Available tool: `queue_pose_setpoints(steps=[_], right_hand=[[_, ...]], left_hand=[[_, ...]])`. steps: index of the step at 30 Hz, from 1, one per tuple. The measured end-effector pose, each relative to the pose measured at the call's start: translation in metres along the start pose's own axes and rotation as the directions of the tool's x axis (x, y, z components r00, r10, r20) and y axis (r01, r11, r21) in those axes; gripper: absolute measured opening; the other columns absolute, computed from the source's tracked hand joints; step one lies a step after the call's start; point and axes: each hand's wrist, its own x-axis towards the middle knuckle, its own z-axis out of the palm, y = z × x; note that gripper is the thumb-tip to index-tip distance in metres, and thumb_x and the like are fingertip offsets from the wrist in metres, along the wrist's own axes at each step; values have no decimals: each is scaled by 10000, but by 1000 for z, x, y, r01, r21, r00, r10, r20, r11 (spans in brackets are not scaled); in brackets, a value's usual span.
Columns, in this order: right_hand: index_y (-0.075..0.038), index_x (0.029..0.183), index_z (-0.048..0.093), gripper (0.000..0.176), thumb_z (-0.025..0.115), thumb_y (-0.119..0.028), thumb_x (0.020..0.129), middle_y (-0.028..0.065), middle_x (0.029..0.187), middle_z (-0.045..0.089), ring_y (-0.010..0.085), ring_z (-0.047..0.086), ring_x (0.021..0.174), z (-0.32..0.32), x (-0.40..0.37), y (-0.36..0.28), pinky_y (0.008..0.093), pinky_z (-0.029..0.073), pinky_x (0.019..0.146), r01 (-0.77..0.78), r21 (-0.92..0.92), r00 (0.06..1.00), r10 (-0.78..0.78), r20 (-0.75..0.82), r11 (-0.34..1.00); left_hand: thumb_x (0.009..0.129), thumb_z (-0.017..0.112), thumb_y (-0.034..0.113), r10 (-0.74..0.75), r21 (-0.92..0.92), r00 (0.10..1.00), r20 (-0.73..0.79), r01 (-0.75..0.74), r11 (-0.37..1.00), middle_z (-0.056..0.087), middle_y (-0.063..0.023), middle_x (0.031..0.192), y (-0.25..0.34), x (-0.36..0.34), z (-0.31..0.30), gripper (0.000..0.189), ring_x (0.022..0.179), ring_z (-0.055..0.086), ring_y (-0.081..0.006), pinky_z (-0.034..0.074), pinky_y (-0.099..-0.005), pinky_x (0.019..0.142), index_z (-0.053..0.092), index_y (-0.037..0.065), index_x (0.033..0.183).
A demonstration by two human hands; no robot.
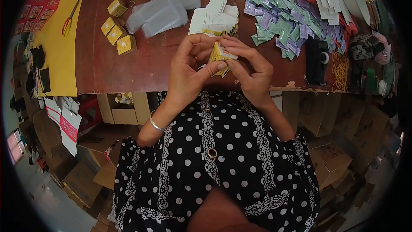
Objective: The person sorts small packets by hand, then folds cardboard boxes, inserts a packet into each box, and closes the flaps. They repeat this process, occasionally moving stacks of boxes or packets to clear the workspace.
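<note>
A small yellow box (219, 53) is held up over the table's front edge, between my two hands. My left hand (189, 66) grips it from the left, thumb pressed on its lower side. From the right, my right hand (253, 66) closes on the same box, thumb and fingers at its white upper edge. Part of the box is covered by the fingers. Just beyond the hands lies a stack of flat white and yellow carton blanks (214, 15). Several finished yellow boxes (115, 32) stand to the left.
Clear plastic sleeves (165, 10) lie left of the blanks. Green and purple sachets (287, 17) are heaped at the right. A black tape dispenser (316, 62) and rubber bands (340, 71) sit near the front edge. Scissors (68, 23) rest on yellow paper. An open carton (124, 115) stands below.
</note>
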Motion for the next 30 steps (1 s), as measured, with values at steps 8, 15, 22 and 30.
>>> queue_pose_setpoints(steps=[8, 15, 22, 30], right_hand=[[35, 1109, 654, 220, 670, 104, 902, 172, 1251, 659, 267, 593, 1251, -8, 1, 5, 342, 485, 1051, 100, -84, 995, -98, 23, 992], [33, 1027, 627, 161, 697, 83, 891, 157, 1221, 648, 190, 613, 1172, 4, 9, 3, 319, 497, 1022, -83, 168, 979, 112, -170, 982], [35, 1024, 620, 173, 700, 96, 883, 146, 1247, 617, 181, 608, 1170, 13, 11, 6, 313, 509, 1007, 52, 59, 989, -43, -140, 997], [33, 1018, 623, 163, 682, 108, 887, 131, 1262, 594, 173, 598, 1177, 24, 8, 4, 307, 502, 1021, 22, 138, 992, -5, -123, 990]], left_hand=[[900, 715, -49, 128, 89, 991, -34, -124, 988, 558, -156, 1406, -19, -7, 5, 300, 1286, 561, -218, 492, -341, 1051, 603, -20, 1177], [797, 814, -8, 428, 588, 901, 73, -385, 711, 487, -226, 1456, -35, -8, 7, 623, 1291, 569, -332, 485, -387, 1067, 516, -11, 1344], [830, 742, -66, 563, 710, 825, 52, -427, 560, 593, -214, 1352, -38, -7, 8, 602, 1256, 590, -339, 474, -404, 1059, 498, -7, 1377], [852, 730, -49, 606, 720, 792, 72, -462, 518, 607, -217, 1335, -38, -7, 2, 533, 1223, 609, -339, 496, -395, 1023, 517, 4, 1338]])
